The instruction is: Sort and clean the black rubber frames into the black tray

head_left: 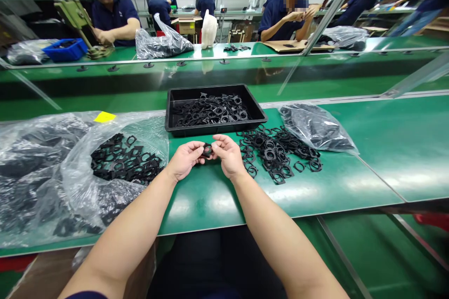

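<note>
The part (pixel 207 150) I hold is black, like my tray (pixel 173 103) and loose pile (pixel 277 152); the bench (pixel 368 149) is green, one bag (pixel 115 168) tagged yellow.

Tray (pixel 171 103) behind hands; loose parts (pixel 277 152) right.

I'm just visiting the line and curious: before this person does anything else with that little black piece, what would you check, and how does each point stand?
1. Small black part pinched by both the left hand and the right hand: ok.
2. Part seated or aligned correctly: cannot tell, too small.
3. Black tray within reach, with room: ok.
4. Loose pile of parts beside the right hand: ok.
5. Open bag of parts lying to the left: ok.
</note>
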